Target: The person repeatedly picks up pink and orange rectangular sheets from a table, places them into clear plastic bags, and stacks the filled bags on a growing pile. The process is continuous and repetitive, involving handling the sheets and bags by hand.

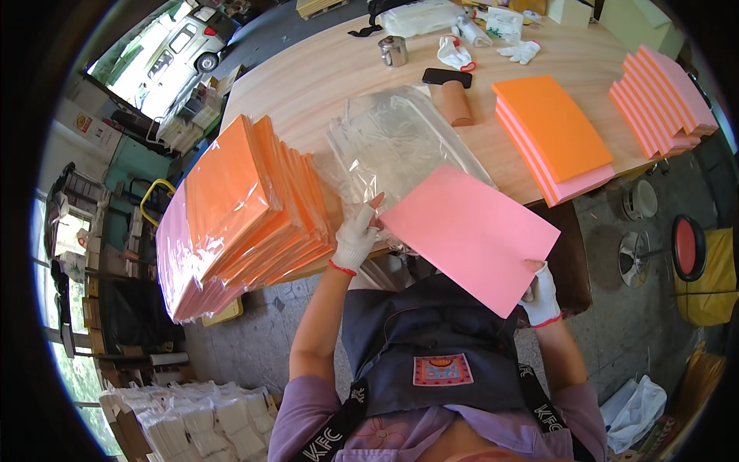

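A pink sheet or thin stack of sheets (473,239) tilts over the table's near edge. At its lower right edge, my right hand (543,294) grips it with the thumb on top; the other fingers are mostly hidden beneath. My left hand (356,237) is beside the sheet's left corner, at the near end of a pile of clear plastic bags (385,138). One bare fingertip there points up and away from the rest, and the hand looks open. Both hands wear white gloves with red cuffs and bare fingertips. Part of the bag pile lies under the pink sheet.
Left stands a tall stack of plastic-wrapped orange and pink packs (231,185). To the right are an orange-topped stack (550,127) and a stepped pink stack (662,100). Beyond lie a brown block (456,104), a phone (447,77), a metal cup (393,51) and loose gloves (520,51).
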`<state>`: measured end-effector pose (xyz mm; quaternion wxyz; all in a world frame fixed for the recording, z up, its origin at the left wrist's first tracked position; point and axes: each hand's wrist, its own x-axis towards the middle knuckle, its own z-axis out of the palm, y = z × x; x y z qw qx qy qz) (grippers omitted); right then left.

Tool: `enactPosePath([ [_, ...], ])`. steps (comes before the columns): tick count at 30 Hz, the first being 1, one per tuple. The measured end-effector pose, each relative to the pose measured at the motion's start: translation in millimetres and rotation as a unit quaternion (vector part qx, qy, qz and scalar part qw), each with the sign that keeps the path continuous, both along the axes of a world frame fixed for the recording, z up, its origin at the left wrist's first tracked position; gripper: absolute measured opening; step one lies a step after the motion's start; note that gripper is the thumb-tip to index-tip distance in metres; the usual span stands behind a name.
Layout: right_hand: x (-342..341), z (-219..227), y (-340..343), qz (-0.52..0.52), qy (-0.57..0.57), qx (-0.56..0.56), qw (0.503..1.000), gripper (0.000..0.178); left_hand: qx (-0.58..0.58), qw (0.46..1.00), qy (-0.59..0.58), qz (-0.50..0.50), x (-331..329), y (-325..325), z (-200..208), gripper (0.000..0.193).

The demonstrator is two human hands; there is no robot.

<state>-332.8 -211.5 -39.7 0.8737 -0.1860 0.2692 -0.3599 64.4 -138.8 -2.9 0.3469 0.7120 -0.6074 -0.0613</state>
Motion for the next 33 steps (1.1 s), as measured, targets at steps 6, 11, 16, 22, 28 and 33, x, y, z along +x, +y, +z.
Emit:
enactPosePath([
  [6,18.4,-12.2,15.0,-0.041,0.014,-0.016,0.999,0.012,-0.009,0.995,-0.101,-0.024,-26.2,-2.6,3.0,0.065],
  [11,35.2,-9.6,23.9,-0.055,0.028,0.012,0.998,0.011,-0.178,0.976,-0.115,-0.05,-77.9,13.7,-5.3,0.07],
  [16,59.0,-8.8,24.2,-0.081,0.114,0.03,0.99,0.016,-0.246,0.744,0.585,0.21,-129.2,-8.6,-33.4,0.054],
  [22,96.2,-1.4,5.7,-0.046,0.101,-0.023,0.994,0.021,-0.025,0.742,0.63,0.227,-111.3,-1.5,-63.3,0.017],
  [28,105.5,4.0,34.8,-0.077,0.153,-0.004,0.985,0.022,-0.041,0.746,0.634,0.199,-105.3,20.5,-69.1,0.022],
  [33,57.5,-2.7,60.4,-0.053,0.211,0.005,0.976,0.018,0.031,0.788,0.6,0.135,-109.2,46.6,-85.3,0.021],
])
